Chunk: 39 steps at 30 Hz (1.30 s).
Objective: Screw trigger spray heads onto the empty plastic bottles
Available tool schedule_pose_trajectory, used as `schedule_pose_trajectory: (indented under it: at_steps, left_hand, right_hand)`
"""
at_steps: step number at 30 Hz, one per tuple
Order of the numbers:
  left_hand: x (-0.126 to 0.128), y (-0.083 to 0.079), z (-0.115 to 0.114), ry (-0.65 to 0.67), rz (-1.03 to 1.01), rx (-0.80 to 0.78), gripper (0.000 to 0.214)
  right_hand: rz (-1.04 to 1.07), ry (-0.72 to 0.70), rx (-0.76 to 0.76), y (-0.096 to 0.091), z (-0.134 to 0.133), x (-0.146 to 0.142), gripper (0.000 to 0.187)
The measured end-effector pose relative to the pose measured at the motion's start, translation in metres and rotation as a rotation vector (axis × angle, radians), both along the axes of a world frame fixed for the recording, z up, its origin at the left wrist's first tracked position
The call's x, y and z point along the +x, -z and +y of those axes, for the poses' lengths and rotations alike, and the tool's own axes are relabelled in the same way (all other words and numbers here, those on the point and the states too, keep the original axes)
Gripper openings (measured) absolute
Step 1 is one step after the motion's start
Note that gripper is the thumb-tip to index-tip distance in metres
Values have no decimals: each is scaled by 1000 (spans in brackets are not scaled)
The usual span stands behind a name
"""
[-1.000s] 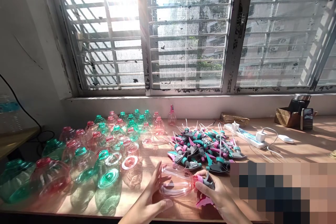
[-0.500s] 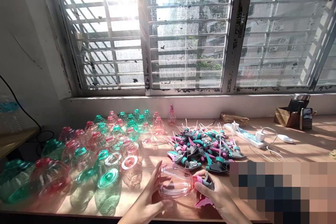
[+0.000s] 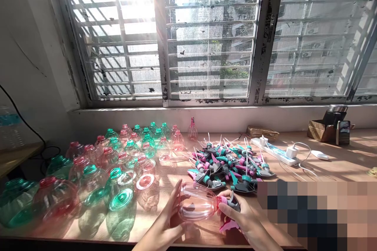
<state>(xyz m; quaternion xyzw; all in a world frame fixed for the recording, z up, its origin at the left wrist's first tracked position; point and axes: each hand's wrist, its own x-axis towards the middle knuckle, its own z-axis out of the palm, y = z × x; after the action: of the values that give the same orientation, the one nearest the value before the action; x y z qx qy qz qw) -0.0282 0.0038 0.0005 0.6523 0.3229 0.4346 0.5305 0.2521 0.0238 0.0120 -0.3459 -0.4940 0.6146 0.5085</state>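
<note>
A clear pink spray bottle (image 3: 197,202) lies on its side in front of me, its neck toward the right. My left hand (image 3: 169,215) cups its base, with fingers curled behind it and the thumb low at the near side. At the neck, my right hand (image 3: 237,213) grips the trigger sprayer (image 3: 232,202), which has a pink collar, a grey body and a pink trigger pointing down. The collar sits against the bottle's mouth; whether it is tight I cannot tell. Beyond the hands lies a pile of trigger sprayers (image 3: 224,164) in pink, teal and grey.
Several open green bottles (image 3: 120,188) and pink bottles (image 3: 55,200) stand at the left. A pink bottle with a sprayer (image 3: 193,129) is by the sill. Toward the back right are a power strip (image 3: 277,153), a white mouse (image 3: 320,155), a phone (image 3: 343,132) and a cardboard box (image 3: 321,131).
My left thumb has drawn slightly left along the bottle's near side. The bottle and my right hand stay nearly in place.
</note>
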Motion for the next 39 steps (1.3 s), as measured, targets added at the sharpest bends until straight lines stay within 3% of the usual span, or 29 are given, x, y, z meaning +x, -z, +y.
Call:
schedule_pose_trajectory:
  at_steps: [11,18,25,34,39]
  left_hand:
    - [-1,-10,-2,-50,54,-40,94]
    - [-1,4,4,-11,-24,-21,95]
    - [-1,-3,4,-45,-10,-34,93]
    - [-2,5,5,-22,-62,-19,94]
    - [-3,5,5,-67,-14,-41,91]
  right_hand:
    - [29,-7,-2,1,-1,0,55]
    - [46,-15,-40,3,1,0,55]
    - [8,-21,-15,7,1,-1,54]
    - [23,-9,-57,9,2,1,59]
    - [13,12,-6,7,2,0,54]
